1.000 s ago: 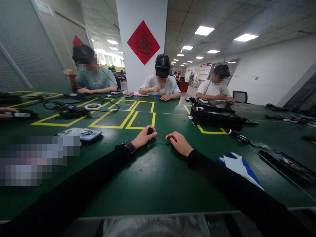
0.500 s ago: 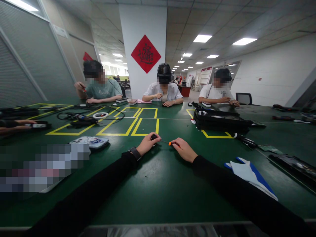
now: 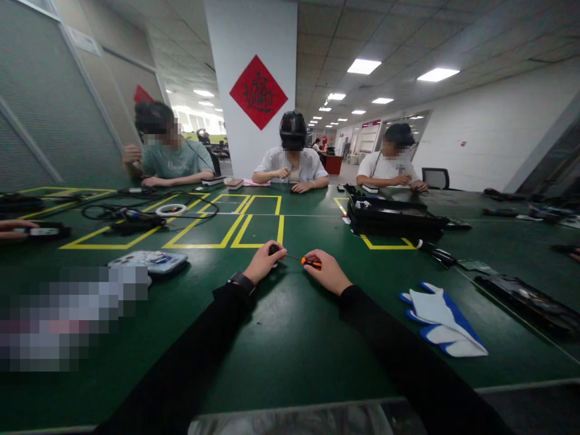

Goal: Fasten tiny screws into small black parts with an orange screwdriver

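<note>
Near the middle of the green table (image 3: 290, 338), my left hand (image 3: 265, 262) is closed round a small black object (image 3: 273, 249), mostly hidden by the fingers. My right hand (image 3: 328, 272) grips an orange and black screwdriver (image 3: 312, 263) by its handle. The thin shaft of the screwdriver points left, and its tip reaches the black object at my left fingertips. Whether the tip sits inside the object is too small to tell.
A blue and white glove (image 3: 446, 320) lies right of my right arm. Left are a phone case (image 3: 149, 262) and coiled cables (image 3: 131, 212). A black tray (image 3: 396, 217) and a circuit board unit (image 3: 530, 302) are at the right. Three people sit across the table.
The whole view has shifted slightly, so both hands appear further left. More of the orange and black screwdriver handle shows in my right hand. The glove is more fully in view.
</note>
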Available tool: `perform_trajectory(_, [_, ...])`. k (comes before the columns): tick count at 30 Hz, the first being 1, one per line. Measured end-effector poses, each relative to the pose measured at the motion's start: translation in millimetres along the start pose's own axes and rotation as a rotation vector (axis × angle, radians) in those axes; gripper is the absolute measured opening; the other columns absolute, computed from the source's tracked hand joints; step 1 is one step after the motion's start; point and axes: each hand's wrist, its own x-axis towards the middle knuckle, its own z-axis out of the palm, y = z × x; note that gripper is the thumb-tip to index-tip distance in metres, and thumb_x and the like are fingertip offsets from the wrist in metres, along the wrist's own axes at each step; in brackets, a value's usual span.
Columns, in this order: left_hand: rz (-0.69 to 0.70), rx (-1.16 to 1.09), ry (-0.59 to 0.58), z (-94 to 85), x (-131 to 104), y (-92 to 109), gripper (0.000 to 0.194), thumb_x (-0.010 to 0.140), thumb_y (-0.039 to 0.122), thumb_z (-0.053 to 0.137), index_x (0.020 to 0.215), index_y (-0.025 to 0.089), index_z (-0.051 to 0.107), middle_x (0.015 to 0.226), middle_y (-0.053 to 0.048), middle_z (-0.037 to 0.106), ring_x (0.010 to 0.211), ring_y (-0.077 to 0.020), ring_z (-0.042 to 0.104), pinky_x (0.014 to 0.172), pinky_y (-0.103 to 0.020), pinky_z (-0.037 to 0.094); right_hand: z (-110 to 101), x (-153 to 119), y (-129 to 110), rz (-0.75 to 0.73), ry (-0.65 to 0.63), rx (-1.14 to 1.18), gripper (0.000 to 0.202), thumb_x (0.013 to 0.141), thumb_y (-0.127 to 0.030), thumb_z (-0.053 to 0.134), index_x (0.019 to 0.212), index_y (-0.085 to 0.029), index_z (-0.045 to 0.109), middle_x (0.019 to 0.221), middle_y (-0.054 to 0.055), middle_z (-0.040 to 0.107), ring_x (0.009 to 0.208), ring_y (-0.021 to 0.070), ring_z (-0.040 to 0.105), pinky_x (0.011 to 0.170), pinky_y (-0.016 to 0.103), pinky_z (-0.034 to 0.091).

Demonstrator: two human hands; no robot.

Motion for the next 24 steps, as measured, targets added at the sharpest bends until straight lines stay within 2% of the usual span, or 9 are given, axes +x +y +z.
perform_trajectory(6, [-0.022, -0.059, 0.022, -1.9, -2, -2, 0.030, 0.069, 0.043, 0.057, 0.084, 0.016, 0.054, 0.071, 0.000, 0.061, 0.067, -0.0119, 0.056, 0.064, -0.024, 0.042, 10, 4, -2, 0.044, 0.054, -0.057, 0.021, 0.079, -0.030, 0.052, 0.093, -0.016, 0.057, 0.089, 0.005, 0.058, 0.081, 0.0132, 0.054, 0.076, 0.028, 0.044])
perform_trajectory(12, [-0.024, -0.049, 0.025, -0.5, -3, -2, 0.029, 0.069, 0.042, 0.057, 0.084, 0.017, 0.054, 0.070, 0.000, 0.061, 0.066, -0.0121, 0.056, 0.061, -0.023, 0.041, 7, 4, -7, 0.019, 0.022, -0.156, 0.021, 0.082, -0.033, 0.049, 0.090, -0.017, 0.059, 0.086, 0.005, 0.058, 0.083, 0.0144, 0.052, 0.075, 0.027, 0.041])
perform_trajectory(17, [-0.011, -0.017, -0.002, -0.9, 0, 0, 0.028, 0.070, 0.041, 0.056, 0.083, 0.017, 0.055, 0.069, 0.000, 0.061, 0.065, -0.0120, 0.056, 0.063, -0.024, 0.042, 5, 3, -11, -0.007, 0.018, -0.243, 0.024, 0.087, -0.029, 0.039, 0.084, -0.017, 0.059, 0.084, 0.005, 0.058, 0.084, 0.0145, 0.049, 0.077, 0.027, 0.037])
perform_trajectory(24, [0.001, 0.009, -0.005, 0.4, -2, -1, 0.028, 0.071, 0.042, 0.054, 0.083, 0.017, 0.053, 0.069, 0.000, 0.060, 0.065, -0.0130, 0.057, 0.063, -0.025, 0.043, 6, 2, -12, -0.004, 0.036, -0.295, 0.019, 0.086, -0.026, 0.040, 0.087, -0.017, 0.056, 0.085, 0.004, 0.057, 0.084, 0.0148, 0.048, 0.077, 0.027, 0.036])
